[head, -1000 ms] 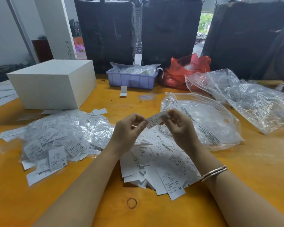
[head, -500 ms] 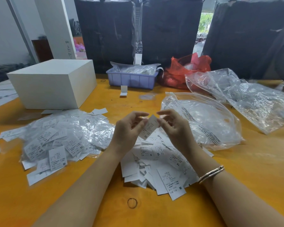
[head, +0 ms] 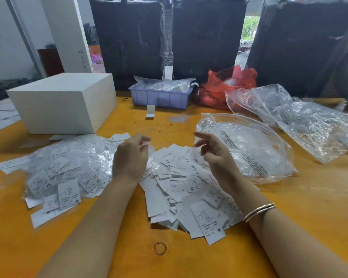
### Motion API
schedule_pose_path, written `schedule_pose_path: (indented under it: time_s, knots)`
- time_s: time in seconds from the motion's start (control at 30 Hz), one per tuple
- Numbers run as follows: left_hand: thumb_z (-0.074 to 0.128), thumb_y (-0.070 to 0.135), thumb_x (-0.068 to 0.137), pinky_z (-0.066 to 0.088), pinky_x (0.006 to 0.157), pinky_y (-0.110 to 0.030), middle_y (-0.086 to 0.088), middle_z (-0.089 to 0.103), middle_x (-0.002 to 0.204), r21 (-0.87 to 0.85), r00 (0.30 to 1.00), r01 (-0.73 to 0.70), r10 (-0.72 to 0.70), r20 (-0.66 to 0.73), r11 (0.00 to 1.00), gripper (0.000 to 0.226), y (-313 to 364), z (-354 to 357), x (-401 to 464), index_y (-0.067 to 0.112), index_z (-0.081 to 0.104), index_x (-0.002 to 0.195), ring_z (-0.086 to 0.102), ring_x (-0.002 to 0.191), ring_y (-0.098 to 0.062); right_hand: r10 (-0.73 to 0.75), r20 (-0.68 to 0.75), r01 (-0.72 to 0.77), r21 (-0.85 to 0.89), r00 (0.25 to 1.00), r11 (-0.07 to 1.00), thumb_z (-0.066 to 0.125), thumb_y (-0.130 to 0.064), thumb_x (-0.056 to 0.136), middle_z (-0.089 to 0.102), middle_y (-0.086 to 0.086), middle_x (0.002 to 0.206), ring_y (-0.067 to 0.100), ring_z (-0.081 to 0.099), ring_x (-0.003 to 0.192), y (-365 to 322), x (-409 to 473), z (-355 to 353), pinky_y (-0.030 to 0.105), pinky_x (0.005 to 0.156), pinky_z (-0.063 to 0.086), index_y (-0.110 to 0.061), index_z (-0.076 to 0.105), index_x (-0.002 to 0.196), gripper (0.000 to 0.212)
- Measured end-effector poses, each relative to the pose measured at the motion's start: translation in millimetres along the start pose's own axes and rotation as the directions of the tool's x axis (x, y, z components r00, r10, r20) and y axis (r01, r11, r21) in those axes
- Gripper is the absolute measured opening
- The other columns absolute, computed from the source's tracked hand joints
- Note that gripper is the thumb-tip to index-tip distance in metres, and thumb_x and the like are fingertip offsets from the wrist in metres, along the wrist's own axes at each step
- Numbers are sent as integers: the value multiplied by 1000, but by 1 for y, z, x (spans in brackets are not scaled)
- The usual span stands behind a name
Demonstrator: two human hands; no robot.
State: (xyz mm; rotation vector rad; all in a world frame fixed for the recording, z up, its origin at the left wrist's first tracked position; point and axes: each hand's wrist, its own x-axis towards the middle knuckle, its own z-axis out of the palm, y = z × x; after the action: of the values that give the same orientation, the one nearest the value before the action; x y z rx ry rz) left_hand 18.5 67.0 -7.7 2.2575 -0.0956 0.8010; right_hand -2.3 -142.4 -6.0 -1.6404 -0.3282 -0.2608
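Hovering over label pile [head: 189, 187], left hand [head: 131, 157] pinching blurred label [head: 148, 147]; right hand [head: 215, 153] slack, empty

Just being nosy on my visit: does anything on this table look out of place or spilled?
Nothing is damaged or spilled. One folded tag sits alone in front of the tray, and a rubber band lies loose on the table between the forearms.
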Motion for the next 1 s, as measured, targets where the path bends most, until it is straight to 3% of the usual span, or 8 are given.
schedule_pose_path:
  time_s: [0.17,0.3,0.4,0.5,0.63,0.8,0.9,1.0]
  knots:
    - [49,13,95,36,86,-40,-6,66,109,457,979,153,-196,49,876,29,-22,-3,2,23,57,120,54,105,-27,68,-32,-63,153,997,986,47,15,84,60,-3,106,5,55,80,4,2,-3,23,76,47,-30,61,111,54]
    - [56,8,89,33,86,-40,-6,57,122,575,994,95,-111,-7,812,35,-19,-5,4,24,60,120,45,112,-28,72,-44,-59,238,996,969,52,15,83,61,0,111,7,60,84,6,3,-4,24,84,50,-27,62,111,51]
    - [59,17,91,36,90,-36,-6,59,119,140,995,-96,92,35,985,22,0,1,1,17,65,113,47,115,-26,57,-22,-49,287,998,957,51,18,81,61,-1,112,7,61,85,4,3,-4,24,83,50,-24,62,111,53]
    - [51,43,91,38,92,-20,13,56,118,-338,924,-122,231,305,933,39,24,7,-9,22,58,123,47,116,-7,19,76,-39,273,997,961,52,18,82,60,-2,114,6,61,84,3,2,-1,21,80,49,-24,60,114,54]
    - [60,44,85,37,67,-9,19,64,89,-396,859,-66,254,444,916,27,29,14,-16,33,61,110,55,81,10,1,178,-41,221,984,975,57,12,83,58,2,117,9,60,84,1,0,5,24,83,51,-24,56,118,50]
    - [67,14,86,46,64,-9,8,71,70,-580,908,219,54,416,785,4,27,15,-14,18,66,84,65,69,0,-3,-57,-6,-156,998,988,51,-6,93,62,-1,102,13,57,87,5,5,11,15,75,47,-18,61,111,24]
    - [66,17,85,45,59,-8,6,74,77,-654,908,323,-28,419,685,3,27,14,-13,16,63,87,64,70,2,0,11,7,-630,1000,777,49,-16,95,60,8,112,21,53,103,16,10,19,25,91,40,-8,64,113,25]
    - [69,14,83,47,60,-11,3,75,83,-684,898,382,-76,433,621,10,26,15,-12,15,61,90,66,73,-3,122,102,33,-882,987,470,45,-33,93,54,11,119,30,43,112,23,11,27,37,96,33,-10,63,104,31]
